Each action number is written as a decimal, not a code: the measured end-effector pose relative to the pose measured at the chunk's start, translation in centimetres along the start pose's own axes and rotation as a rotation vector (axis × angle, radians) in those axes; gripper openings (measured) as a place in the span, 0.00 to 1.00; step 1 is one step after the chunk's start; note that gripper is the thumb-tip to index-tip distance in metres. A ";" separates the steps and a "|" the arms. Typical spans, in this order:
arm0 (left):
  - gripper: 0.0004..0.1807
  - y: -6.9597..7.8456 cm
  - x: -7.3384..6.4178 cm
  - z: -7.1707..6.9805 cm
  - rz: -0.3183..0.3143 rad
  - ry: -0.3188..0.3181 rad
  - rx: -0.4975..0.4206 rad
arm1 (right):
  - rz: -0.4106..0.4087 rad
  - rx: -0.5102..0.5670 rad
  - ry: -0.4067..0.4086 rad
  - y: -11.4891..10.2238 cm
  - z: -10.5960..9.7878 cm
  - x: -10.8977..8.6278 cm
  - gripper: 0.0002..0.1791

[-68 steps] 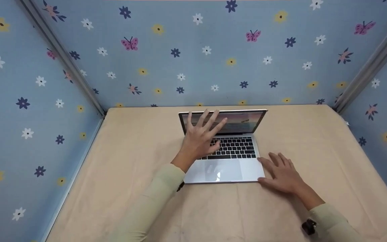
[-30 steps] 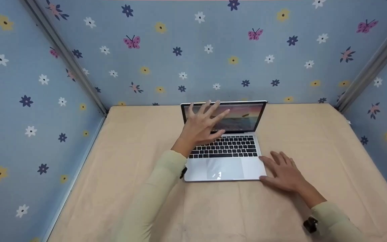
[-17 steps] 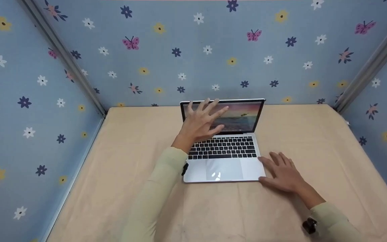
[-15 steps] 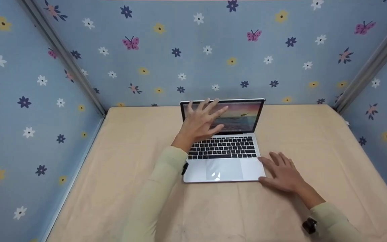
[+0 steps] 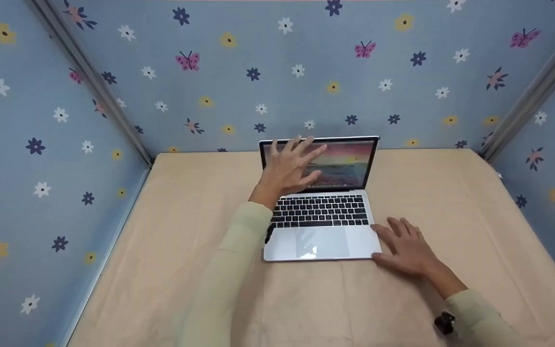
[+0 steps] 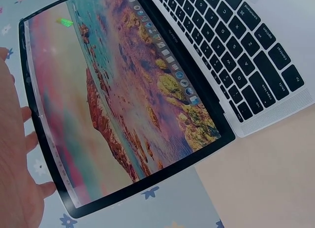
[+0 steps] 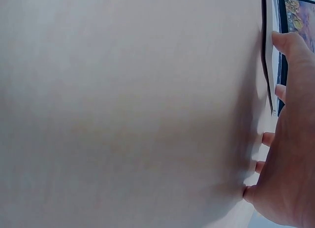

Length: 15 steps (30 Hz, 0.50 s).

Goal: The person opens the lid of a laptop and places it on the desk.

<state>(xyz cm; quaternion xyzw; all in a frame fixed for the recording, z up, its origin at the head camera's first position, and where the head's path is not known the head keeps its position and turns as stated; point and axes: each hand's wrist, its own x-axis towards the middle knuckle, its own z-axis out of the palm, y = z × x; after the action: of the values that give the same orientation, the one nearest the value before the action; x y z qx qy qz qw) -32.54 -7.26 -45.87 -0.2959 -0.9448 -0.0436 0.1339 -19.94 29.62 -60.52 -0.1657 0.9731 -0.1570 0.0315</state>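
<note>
A silver laptop (image 5: 323, 243) with black keys lies on the table, its lit screen (image 5: 347, 166) raised and showing a rocky seashore picture. Across the left part of the screen my left hand (image 5: 284, 171) spreads its fingers, fingertips right at the top edge. The left wrist view shows fingertips meeting the black border, the palm away from the glass. Beside the laptop's front right corner rests my right hand (image 5: 410, 250), fingers spread and relaxed. Its thumb and index finger touch the laptop's right edge, and in the right wrist view the other fingertips rest on the table.
A pale peach cloth (image 5: 181, 241) covers the table. Blue panels (image 5: 287, 62) with flowers and butterflies stand behind it and on both sides, joined by grey metal posts (image 5: 89, 77). The back panel stands close behind the laptop screen.
The screen has tilted farther back, its top edge rising in the head view and more of the picture showing. My left hand has moved up and away with it; the right hand has stayed in place.
</note>
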 end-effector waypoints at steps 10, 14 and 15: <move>0.35 -0.2 0.8 0.3 -0.034 -0.008 -0.006 | -0.007 -0.006 -0.001 0.2 0.1 0.1 0.46; 0.36 -0.1 1.0 0.5 -0.044 0.002 -0.030 | 0.008 -0.006 -0.006 0.2 0.1 0.1 0.46; 0.36 -0.1 1.0 0.5 -0.045 0.003 -0.029 | 0.011 -0.005 -0.009 0.2 0.2 0.1 0.46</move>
<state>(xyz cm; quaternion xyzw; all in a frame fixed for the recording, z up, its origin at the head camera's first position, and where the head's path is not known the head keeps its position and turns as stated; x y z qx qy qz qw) -33.52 -6.72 -46.07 -0.2763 -0.9503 -0.0608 0.1299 -20.08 29.69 -60.72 -0.1612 0.9742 -0.1538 0.0361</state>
